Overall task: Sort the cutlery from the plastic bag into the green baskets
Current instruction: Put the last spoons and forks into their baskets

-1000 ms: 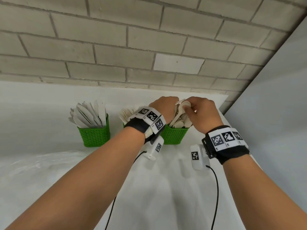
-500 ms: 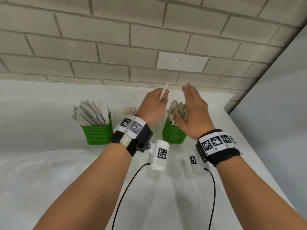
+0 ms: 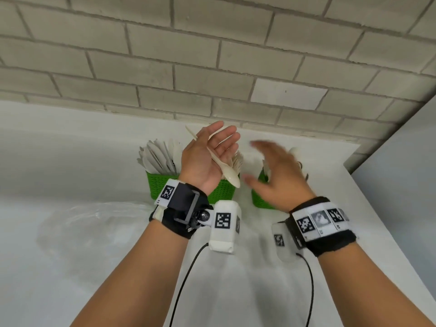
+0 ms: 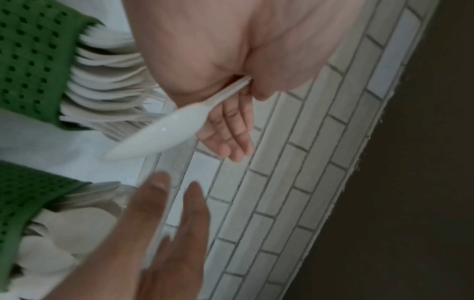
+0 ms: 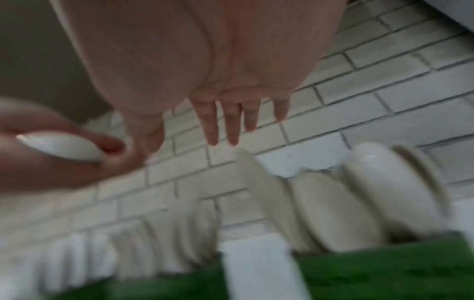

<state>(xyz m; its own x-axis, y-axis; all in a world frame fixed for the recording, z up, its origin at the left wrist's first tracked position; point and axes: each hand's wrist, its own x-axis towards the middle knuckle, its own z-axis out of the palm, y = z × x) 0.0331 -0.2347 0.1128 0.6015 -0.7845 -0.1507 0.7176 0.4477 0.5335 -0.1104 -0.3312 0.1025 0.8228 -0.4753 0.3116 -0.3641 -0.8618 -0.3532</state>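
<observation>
A pale brick wall [image 3: 165, 55] rises behind the far edge of a white tabletop [image 3: 70, 267], where three green baskets stand in a row: knives [image 3: 158, 156] in the left basket [image 3: 157, 185], forks in the middle basket [image 3: 224, 193], spoons in the right basket [image 3: 259, 199] nearest the far right corner. The left hand [image 3: 207, 156] is raised palm-up with fingers spread, a white spoon [image 3: 226, 171] lying across it, handle wedged at the thumb's base, bowl hanging toward the wrist over the fork basket. The right hand [image 3: 276, 175], fingers straight and empty, hovers blurred before the spoon basket. To finish well, the spoon should probably be pinched by its handle and carried rightward, bowl up, clear of the forks. An emptied-looking plastic bag [image 3: 94, 223] lies toward the left edge; the wrist cables [image 3: 184, 279] trail below.
</observation>
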